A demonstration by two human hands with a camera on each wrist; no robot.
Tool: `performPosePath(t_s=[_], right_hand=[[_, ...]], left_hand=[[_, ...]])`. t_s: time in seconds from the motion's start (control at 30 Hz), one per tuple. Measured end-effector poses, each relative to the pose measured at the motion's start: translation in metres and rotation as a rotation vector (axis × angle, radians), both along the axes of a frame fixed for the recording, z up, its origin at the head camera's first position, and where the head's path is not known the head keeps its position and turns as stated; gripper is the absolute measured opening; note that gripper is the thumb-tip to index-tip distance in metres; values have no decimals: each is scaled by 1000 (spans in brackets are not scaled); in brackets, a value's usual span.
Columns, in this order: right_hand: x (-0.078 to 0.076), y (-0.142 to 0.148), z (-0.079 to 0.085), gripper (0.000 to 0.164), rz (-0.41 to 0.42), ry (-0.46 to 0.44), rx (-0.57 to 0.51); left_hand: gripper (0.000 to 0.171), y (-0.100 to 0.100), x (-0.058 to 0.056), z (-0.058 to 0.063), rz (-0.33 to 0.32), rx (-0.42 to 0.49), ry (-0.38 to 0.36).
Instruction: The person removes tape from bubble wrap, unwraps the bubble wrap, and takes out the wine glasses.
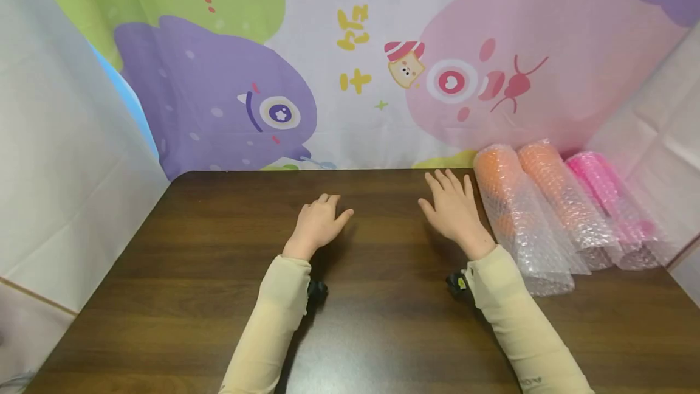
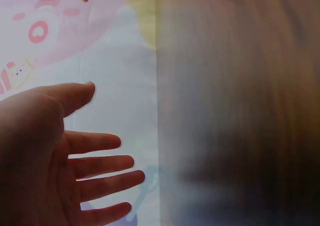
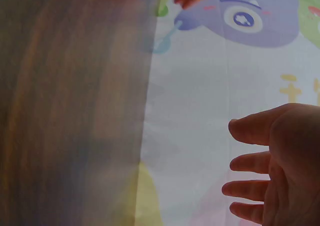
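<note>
In the head view my left hand [image 1: 319, 224] is over the middle of the dark wooden table [image 1: 372, 315], holding nothing. Its fingers spread apart in the left wrist view, palm bare. My right hand [image 1: 452, 208] is farther right, fingers spread and pointing toward the back edge, also with nothing in it. Just to its right lies the nearest roll, an orange thing in bubble wrap [image 1: 505, 199]. Beside that are a second orange bubble-wrapped roll [image 1: 566, 190] and a bright pink one [image 1: 607, 193].
A cartoon-printed curtain [image 1: 361, 120] hangs behind the table's back edge. White panels stand at the left [image 1: 71, 157] and right [image 1: 667, 120] sides. Each forearm carries a small black wrist camera [image 1: 458, 284] under its cream sleeve [image 1: 273, 315].
</note>
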State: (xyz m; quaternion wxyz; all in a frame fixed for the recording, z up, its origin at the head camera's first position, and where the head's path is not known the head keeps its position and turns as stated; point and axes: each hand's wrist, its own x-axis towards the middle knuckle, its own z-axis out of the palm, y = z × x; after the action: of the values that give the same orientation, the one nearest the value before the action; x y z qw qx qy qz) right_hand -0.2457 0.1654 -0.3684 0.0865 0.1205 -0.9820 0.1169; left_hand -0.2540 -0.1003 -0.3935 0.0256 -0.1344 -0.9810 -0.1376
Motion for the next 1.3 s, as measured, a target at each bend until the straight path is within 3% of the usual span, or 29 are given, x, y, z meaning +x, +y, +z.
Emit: performPosePath(t_s=[0.17,0.43,0.77,1.1,1.3], right_hand=[[-1,11,5,58,-37,11,-9],[-5,31,12,55,-126,111,-86],[6,43,28,56,-179,67,-130],[10,48,46,48,-135,88,8],[10,64,56,37,-93,114,-20]], left_hand=[[53,9,2,-2,-38,3,-31],[52,27,9,-1,-105,132,-198],[51,49,13,3,-150,99,-236],[49,75,12,0,-173,1,-202],[50,88,15,4,-183,-24,-207]])
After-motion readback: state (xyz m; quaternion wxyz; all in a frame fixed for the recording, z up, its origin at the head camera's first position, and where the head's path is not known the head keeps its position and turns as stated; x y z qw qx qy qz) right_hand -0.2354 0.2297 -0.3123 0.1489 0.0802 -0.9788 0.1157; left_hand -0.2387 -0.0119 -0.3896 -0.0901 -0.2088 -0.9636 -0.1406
